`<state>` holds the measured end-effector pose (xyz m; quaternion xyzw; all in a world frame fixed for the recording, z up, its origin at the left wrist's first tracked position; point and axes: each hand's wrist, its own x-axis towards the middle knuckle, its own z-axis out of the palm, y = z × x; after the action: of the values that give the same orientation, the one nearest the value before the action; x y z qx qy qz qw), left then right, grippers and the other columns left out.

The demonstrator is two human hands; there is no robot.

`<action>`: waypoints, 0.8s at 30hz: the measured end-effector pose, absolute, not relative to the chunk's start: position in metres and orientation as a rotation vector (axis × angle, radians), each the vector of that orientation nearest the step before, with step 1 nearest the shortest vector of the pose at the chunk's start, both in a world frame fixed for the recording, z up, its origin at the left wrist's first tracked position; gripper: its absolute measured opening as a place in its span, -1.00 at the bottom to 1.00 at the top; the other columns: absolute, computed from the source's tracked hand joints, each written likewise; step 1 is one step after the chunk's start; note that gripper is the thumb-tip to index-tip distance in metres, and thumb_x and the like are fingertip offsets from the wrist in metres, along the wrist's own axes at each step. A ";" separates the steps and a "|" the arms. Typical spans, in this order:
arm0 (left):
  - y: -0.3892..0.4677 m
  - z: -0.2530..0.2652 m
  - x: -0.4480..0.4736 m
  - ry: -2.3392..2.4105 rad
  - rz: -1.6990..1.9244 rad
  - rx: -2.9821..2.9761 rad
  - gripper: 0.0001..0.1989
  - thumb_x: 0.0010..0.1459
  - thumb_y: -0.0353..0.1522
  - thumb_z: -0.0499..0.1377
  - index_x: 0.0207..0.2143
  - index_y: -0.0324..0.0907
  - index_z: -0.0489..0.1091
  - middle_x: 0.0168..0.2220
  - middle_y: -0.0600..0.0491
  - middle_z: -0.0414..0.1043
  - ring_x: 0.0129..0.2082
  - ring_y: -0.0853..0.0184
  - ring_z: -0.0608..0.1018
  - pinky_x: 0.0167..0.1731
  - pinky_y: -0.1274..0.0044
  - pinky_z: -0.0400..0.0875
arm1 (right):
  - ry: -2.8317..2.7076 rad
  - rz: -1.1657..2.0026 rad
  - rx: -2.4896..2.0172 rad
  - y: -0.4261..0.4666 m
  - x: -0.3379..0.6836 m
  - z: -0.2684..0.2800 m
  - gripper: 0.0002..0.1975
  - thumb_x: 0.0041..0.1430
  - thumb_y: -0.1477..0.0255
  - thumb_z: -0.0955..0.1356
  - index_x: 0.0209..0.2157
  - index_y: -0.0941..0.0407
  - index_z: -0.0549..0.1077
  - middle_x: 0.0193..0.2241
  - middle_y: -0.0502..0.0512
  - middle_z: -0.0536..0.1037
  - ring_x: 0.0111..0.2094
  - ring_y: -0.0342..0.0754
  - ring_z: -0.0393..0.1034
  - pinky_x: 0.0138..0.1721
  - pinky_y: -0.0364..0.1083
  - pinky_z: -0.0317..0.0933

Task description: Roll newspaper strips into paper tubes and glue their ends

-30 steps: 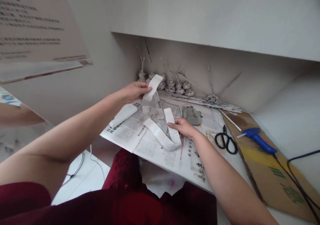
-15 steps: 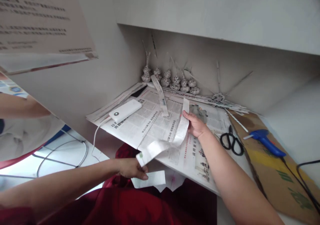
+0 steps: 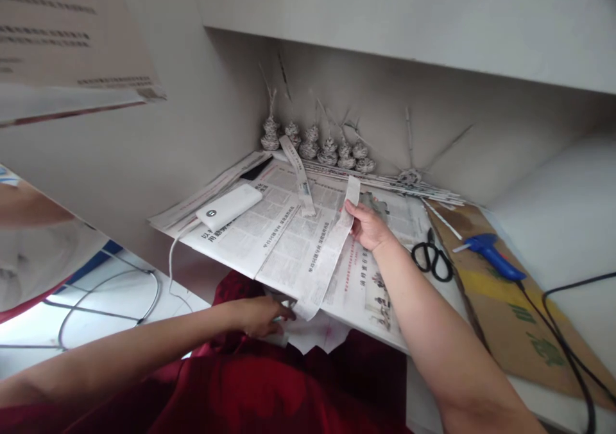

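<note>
My right hand (image 3: 369,225) pinches a long newspaper strip (image 3: 332,251) near its upper end, above the newspaper-covered board. The strip slants down toward the board's front edge. By its lower end, my left hand (image 3: 264,316) is closed with curled fingers, and a pale bit of paper shows between them. Part of a paper strip (image 3: 278,339) hangs under the left fingers, mostly hidden by the hand. A separate newspaper strip (image 3: 299,174) lies on the newspaper sheets (image 3: 283,228).
Several coiled paper gourd shapes (image 3: 328,151) line the back wall, behind thin paper rods (image 3: 385,183). To the right are black-handled scissors (image 3: 432,260) and a blue glue gun (image 3: 495,254) on cardboard (image 3: 524,331). A white power bank (image 3: 228,207) with a cable lies left.
The strip in my right hand has gone from curled and raised at its lower end to nearly straight. My left hand has shifted slightly, and the camera view has moved a little.
</note>
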<state>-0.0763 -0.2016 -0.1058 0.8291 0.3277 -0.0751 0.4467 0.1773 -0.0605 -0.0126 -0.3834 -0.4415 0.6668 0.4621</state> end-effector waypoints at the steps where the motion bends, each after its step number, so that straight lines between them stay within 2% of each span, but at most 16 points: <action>1: -0.201 -0.095 -0.072 0.822 -0.173 2.054 -0.59 0.10 -0.32 0.15 0.03 -0.15 0.37 -0.11 -0.09 0.48 -0.19 0.22 0.51 -0.22 0.49 0.33 | -1.082 1.631 -0.938 -0.060 0.178 -0.012 -0.69 -0.15 0.22 0.50 -0.48 0.11 0.40 -0.63 -0.10 0.39 -0.68 -0.24 0.18 -0.76 -0.22 -0.05; 5: -0.207 -0.060 -0.058 0.629 -0.195 1.863 -0.60 0.12 -0.34 0.16 0.05 -0.12 0.37 -0.12 -0.03 0.51 -0.18 0.26 0.53 -0.22 0.50 0.37 | -1.009 1.589 -0.930 -0.058 0.181 -0.007 -0.68 -0.19 0.22 0.51 -0.49 0.10 0.39 -0.65 -0.11 0.38 -0.69 -0.23 0.18 -0.76 -0.21 -0.04; 8: -0.210 -0.039 -0.054 0.537 -0.139 1.792 -0.61 0.12 -0.36 0.18 0.04 -0.12 0.38 -0.16 -0.02 0.52 -0.20 0.29 0.54 -0.21 0.51 0.38 | -0.959 1.540 -0.910 -0.057 0.185 -0.002 -0.67 -0.21 0.22 0.52 -0.50 0.09 0.38 -0.65 -0.12 0.39 -0.67 -0.22 0.22 -0.71 -0.20 0.07; 11: -0.202 -0.012 -0.059 0.430 -0.073 1.650 -0.63 0.14 -0.33 0.18 0.02 -0.15 0.39 -0.10 -0.06 0.49 -0.14 0.28 0.52 -0.14 0.50 0.38 | -0.951 1.469 -0.904 -0.055 0.190 -0.001 -0.66 -0.18 0.18 0.50 -0.49 0.08 0.38 -0.63 -0.12 0.40 -0.62 -0.18 0.28 -0.64 -0.17 0.18; 13: -0.190 0.007 -0.064 0.441 0.011 1.539 -0.69 0.17 -0.31 0.15 -0.03 -0.17 0.42 -0.10 -0.06 0.49 -0.11 0.28 0.51 -0.13 0.48 0.39 | -0.974 1.413 -0.911 -0.051 0.193 -0.001 -0.66 -0.17 0.14 0.48 -0.49 0.08 0.38 -0.62 -0.10 0.41 -0.58 -0.15 0.33 -0.59 -0.14 0.23; 16: -0.170 0.023 -0.071 0.607 0.320 1.449 -0.72 0.20 -0.25 0.11 -0.13 -0.23 0.45 -0.16 -0.10 0.49 -0.17 0.28 0.53 -0.25 0.49 0.45 | -1.054 1.314 -0.919 -0.045 0.197 -0.004 -0.63 -0.14 0.07 0.44 -0.46 0.07 0.39 -0.60 -0.07 0.43 -0.50 -0.08 0.39 -0.52 -0.10 0.28; 19: -0.156 0.025 -0.070 0.715 0.653 1.357 -0.68 0.16 -0.28 0.16 -0.05 -0.21 0.38 -0.06 -0.13 0.43 -0.09 0.23 0.50 -0.23 0.45 0.46 | -1.098 1.227 -0.916 -0.042 0.200 -0.005 -0.61 -0.12 0.04 0.42 -0.45 0.07 0.39 -0.58 -0.04 0.44 -0.44 -0.04 0.42 -0.48 -0.08 0.31; 24: -0.151 0.017 -0.048 0.656 0.714 1.253 -0.60 0.16 -0.36 0.17 0.06 -0.19 0.29 0.06 -0.19 0.32 0.00 0.16 0.45 -0.08 0.24 0.39 | -1.178 1.158 -0.900 -0.042 0.200 -0.005 -0.59 -0.08 0.01 0.39 -0.44 0.07 0.37 -0.54 -0.03 0.45 -0.38 -0.05 0.41 -0.42 -0.06 0.32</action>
<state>-0.0477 -0.1507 0.0172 0.5631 0.2948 0.3210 0.7021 0.1999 -0.0420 -0.0046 -0.3867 -0.5057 0.4973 0.5894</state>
